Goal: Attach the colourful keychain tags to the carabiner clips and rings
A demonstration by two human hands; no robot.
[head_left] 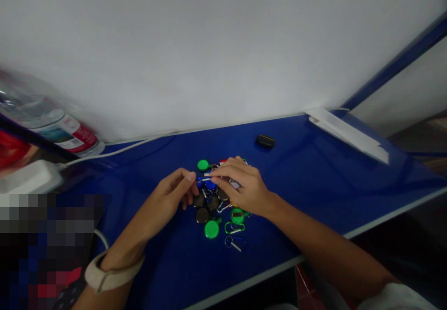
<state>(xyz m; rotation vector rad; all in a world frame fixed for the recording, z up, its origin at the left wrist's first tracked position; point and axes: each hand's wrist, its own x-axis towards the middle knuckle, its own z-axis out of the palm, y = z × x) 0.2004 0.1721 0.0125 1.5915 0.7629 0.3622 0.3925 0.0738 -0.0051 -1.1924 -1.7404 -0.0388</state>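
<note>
A small blue carabiner [204,178] with a silvery gate is stretched between my two hands. Its left end is pinched by the thumb and fingers of my left hand [178,186]. From the other side, my right hand [242,182] grips it between thumb and fingertips, hiding that end. Below the hands lies a pile of round badge reels: green ones [212,229], dark ones [201,215] and a blue one [210,184]. At the near side of the pile are a green carabiner [234,227] and another blue carabiner [240,242] with a split ring. My right hand covers part of the pile.
Behind the pile on the blue table [279,175] is a small black case [266,141]. White folded paper [349,133] lies at the back right. A plastic bottle [66,131], a white power strip [31,177] and its cable [122,151] are at left.
</note>
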